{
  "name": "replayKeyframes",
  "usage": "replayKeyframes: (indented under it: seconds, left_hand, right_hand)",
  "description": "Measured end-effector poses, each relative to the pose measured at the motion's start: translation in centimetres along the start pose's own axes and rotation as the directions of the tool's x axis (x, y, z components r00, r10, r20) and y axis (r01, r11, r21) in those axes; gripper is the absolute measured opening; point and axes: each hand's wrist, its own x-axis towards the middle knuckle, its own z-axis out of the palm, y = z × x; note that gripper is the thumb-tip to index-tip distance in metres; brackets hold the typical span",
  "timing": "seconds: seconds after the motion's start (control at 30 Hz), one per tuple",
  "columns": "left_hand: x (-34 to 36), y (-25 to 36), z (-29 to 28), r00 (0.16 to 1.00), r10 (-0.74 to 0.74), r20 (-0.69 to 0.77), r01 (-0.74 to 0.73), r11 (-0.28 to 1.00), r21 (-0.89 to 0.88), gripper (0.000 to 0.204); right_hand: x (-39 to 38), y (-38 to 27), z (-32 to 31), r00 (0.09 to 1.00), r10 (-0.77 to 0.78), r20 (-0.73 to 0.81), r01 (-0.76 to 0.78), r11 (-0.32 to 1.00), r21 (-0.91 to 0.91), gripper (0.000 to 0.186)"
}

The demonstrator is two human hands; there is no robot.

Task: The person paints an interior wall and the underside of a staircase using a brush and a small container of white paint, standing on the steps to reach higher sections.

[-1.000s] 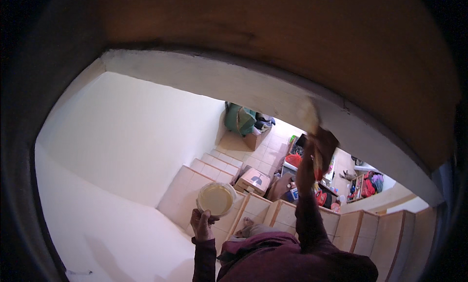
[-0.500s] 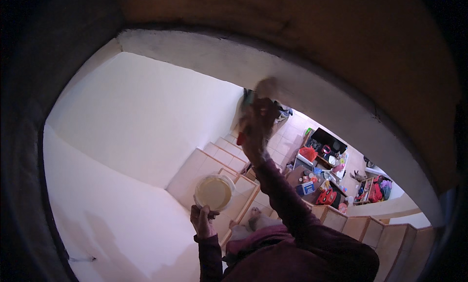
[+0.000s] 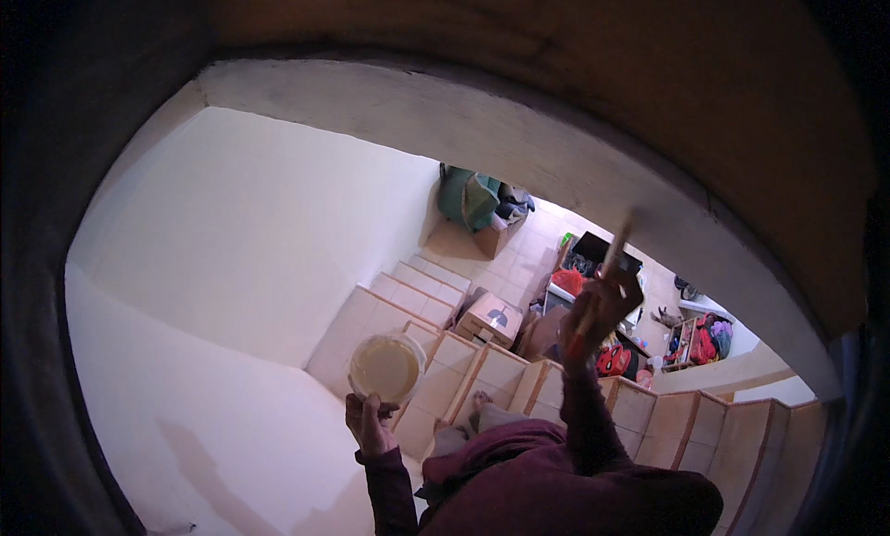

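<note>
My left hand (image 3: 374, 427) holds a round translucent tub (image 3: 386, 366) of pale beige paint over the stairs, fingers closed under its rim. My right hand (image 3: 596, 315) is closed on the handle of a paintbrush (image 3: 614, 251), raised toward the underside of the pale concrete beam (image 3: 507, 134) that crosses the top of the view. The brush's bristles are blurred against the beam's lower part; I cannot tell whether they touch it.
A white wall (image 3: 222, 230) stands on the left. Tiled steps (image 3: 456, 355) run beneath me, where my bare foot shows. Below lie a cardboard box (image 3: 491, 315), a green bag (image 3: 468, 200) and a cluttered low table (image 3: 575, 276). A dark brown surface (image 3: 556, 44) hangs above the beam.
My right hand with the brush swung left and up along the beam, then came back right and down. The left hand with the tub has shifted slightly left as the view moved.
</note>
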Motion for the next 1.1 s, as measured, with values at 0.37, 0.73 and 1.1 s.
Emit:
replayKeyframes:
  seconds: [0.37,0.73,1.1]
  left_hand:
    - [-0.3,0.8,1.1,1.0,-0.003,0.011,0.003,1.0,0.022,0.022]
    - [-0.1,-0.8,0.9,1.0,0.022,-0.009,-0.022,1.0,0.0,0.023]
    - [0.3,-2.9,2.9,0.994,0.073,-0.077,-0.071,0.997,0.024,0.02]
  right_hand:
    - [-2.4,-3.1,11.4,0.945,0.113,0.307,-0.252,0.85,0.463,0.018]
    - [1.2,-1.0,0.8,0.999,-0.049,0.008,0.049,0.999,0.019,0.01]
    - [-2.9,-6.1,7.0,0.082,-0.31,0.947,-0.731,0.627,0.268,0.017]
